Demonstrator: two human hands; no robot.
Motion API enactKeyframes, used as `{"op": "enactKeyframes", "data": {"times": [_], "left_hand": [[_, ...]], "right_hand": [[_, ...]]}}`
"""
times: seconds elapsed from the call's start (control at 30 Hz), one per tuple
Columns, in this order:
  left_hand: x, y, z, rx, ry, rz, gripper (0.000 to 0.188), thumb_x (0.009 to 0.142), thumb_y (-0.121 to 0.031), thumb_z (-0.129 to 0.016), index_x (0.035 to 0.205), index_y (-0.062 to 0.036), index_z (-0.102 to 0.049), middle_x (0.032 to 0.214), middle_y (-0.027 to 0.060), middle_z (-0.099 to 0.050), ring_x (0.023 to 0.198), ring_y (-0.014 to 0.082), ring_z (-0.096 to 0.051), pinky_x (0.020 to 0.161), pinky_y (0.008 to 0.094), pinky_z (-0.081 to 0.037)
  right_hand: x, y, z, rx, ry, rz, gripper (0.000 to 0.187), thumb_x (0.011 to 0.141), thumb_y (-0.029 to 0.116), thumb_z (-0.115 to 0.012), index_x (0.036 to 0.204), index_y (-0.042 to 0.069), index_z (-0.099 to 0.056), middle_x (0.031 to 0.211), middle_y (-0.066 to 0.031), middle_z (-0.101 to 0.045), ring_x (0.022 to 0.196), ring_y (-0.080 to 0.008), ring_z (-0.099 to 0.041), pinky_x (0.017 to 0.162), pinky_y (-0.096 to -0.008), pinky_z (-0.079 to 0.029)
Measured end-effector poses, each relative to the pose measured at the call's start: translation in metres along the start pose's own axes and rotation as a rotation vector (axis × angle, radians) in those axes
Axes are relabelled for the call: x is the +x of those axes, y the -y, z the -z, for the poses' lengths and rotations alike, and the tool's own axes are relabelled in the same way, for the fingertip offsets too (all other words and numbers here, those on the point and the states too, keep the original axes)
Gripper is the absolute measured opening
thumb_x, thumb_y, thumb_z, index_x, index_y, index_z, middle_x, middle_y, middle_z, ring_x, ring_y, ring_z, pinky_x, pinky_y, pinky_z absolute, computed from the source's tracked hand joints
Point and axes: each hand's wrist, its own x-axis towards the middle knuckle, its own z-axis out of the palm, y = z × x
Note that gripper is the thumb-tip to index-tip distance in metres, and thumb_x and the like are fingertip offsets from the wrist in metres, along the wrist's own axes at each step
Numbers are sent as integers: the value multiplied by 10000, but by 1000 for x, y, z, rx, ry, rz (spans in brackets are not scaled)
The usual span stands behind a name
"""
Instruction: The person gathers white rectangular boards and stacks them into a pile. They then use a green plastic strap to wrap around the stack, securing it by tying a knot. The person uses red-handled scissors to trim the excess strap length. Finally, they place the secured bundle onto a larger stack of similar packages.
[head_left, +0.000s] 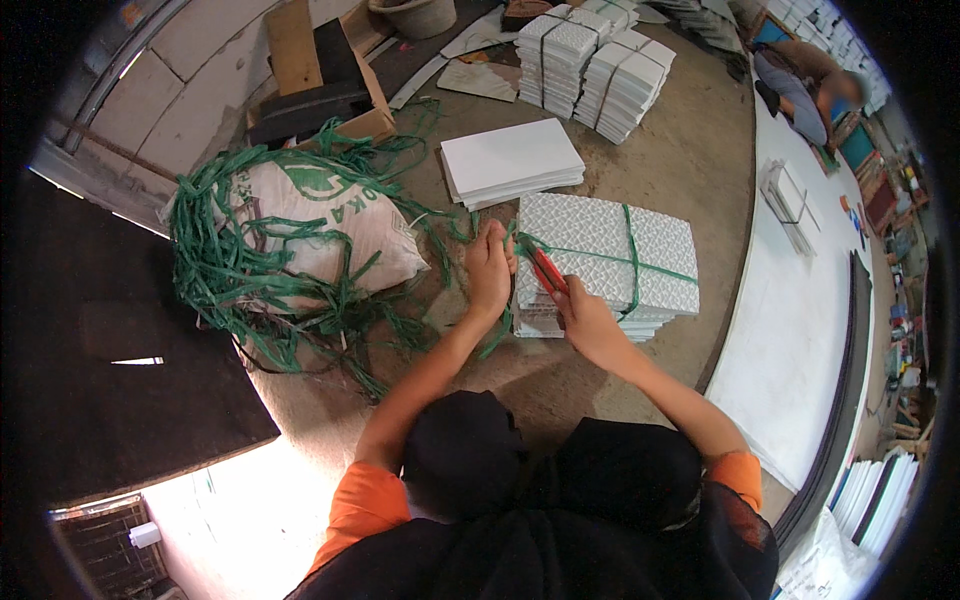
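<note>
A stack of white, relief-patterned tiles or panels lies before me, bound crosswise with green plastic strapping. At the stack's left edge my left hand is closed on an end of that strapping. My right hand grips a slim red-handled tool, its tip angled toward the strapping beside my left fingers. Whether the tool is a knife or pliers I cannot tell. Left of my hands, a tangle of green strips hangs over a stuffed white sack.
Beyond the bound stack sits a loose pile of plain white panels. Several tied bundles stand farther back, near a bucket and a cardboard box. On the right, a person crouches by a long white sheet.
</note>
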Motion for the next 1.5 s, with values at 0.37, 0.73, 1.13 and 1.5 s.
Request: {"op": "enactKeyframes", "data": {"times": [0.37, 0.73, 1.13, 1.5], "left_hand": [[10, -6, -3, 139, -136, -121, 299, 948, -252, -307, 696, -100, -361, 550, -49, -297, 440, 39, -258, 390, 214, -221], [14, -15, 3, 137, -248, -119, 279, 948, -268, -311, 731, -109, -384, 566, -58, -294, 463, 28, -270, 400, 202, -220], [33, -44, 19, -34, -432, -275, 267, 919, -252, -350, 690, -121, -312, 591, -52, -235, 461, 60, -216, 412, 224, -213], [-18, -44, -46, 452, 402, -122, 276, 886, -309, -473, 864, -43, -405, 629, 36, -382, 539, 141, -396, 514, 274, -349]], "right_hand": [[6, 10, 9, 42, 70, -23, 222, 909, 190, -386, 922, -31, -407, 564, -204, -522, 544, -355, -552, 499, -410, -399], [5, 12, 12, 46, 51, 29, 204, 895, 167, -407, 930, -34, -401, 576, -248, -515, 578, -417, -541, 518, -449, -392], [-7, 4, 7, -10, 94, 77, 230, 876, 160, -429, 1008, -28, -410, 650, -292, -525, 622, -448, -529, 545, -487, -391], [4, -16, 73, 973, -103, -142, 250, 922, 246, -391, 1031, 24, -423, 587, -12, -458, 430, -95, -397, 375, -224, -319]]}}
